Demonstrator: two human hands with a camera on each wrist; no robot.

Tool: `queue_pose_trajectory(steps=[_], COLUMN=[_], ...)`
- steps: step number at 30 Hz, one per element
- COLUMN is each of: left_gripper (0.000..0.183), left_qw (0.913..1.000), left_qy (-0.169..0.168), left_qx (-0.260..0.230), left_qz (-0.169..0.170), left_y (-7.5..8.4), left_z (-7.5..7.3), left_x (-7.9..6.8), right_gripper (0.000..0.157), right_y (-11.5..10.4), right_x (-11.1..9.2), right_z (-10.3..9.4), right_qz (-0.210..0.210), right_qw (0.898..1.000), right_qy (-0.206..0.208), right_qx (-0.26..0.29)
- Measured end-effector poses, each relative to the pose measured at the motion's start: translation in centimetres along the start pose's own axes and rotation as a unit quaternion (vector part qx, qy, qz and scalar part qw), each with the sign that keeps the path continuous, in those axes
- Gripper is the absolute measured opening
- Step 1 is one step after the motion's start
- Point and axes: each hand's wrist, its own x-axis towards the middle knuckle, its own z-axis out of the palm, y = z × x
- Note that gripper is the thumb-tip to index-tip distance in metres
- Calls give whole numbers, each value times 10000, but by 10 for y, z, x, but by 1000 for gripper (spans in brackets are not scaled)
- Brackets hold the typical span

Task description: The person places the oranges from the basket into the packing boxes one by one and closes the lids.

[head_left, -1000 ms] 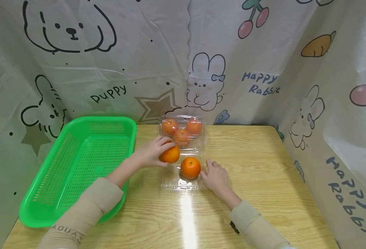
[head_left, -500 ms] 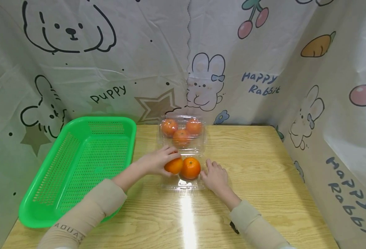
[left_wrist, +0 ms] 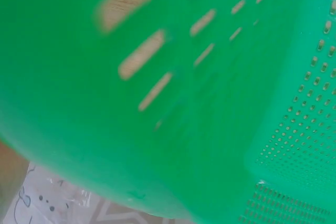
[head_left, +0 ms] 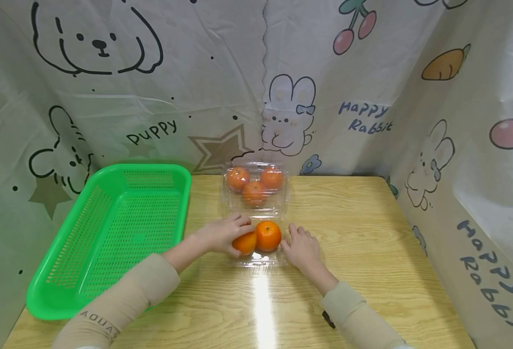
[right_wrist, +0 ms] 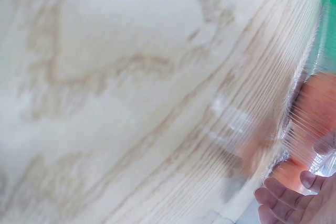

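Note:
My left hand [head_left: 228,234] grips an orange [head_left: 245,244] low over the front half of a clear plastic clamshell box [head_left: 261,260], fingers over its top and thumb at its near side. Close against it on the right sits another orange [head_left: 268,236] in the same half. My right hand [head_left: 302,247] rests at the box's right edge, fingers loosely bent and holding nothing. In the right wrist view, the fingers of that hand [right_wrist: 294,203] show beside the clear plastic and two oranges. Only the green basket and a strip of skin fill the left wrist view.
Behind, the clear plastic back part [head_left: 256,208] covers three oranges [head_left: 254,193] near the patterned cloth wall [head_left: 173,77]. A green perforated basket [head_left: 184,194] stands at the left of the wooden table [head_left: 348,213], beneath my left forearm's path.
My left hand has brought its orange toward me and slightly right, down beside the other orange in the front half of the box. The right hand has stayed in place.

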Motion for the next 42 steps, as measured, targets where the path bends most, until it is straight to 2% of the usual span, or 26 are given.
queue_pose_trajectory(steps=[9, 23, 32, 42], left_gripper=[63, 62, 62, 62], left_qw=[9996, 9990, 9990, 9996], left_qy=[69, -71, -133, -224], left_qx=[257, 416, 344, 157], left_qz=[126, 164, 248, 50], left_y=[-1, 0, 2, 1], left_z=[8, 16, 21, 25], left_x=[2, 3, 4, 4], right_gripper=[31, 31, 30, 30], right_y=[1, 1, 0, 1], right_x=[0, -1, -1, 0], right_z=[0, 1, 0, 1], right_qz=[-26, -59, -49, -11], right_qw=[10000, 9999, 9999, 10000], right_qy=[78, 148, 103, 46], right_qx=[-27, -24, 6, 2])
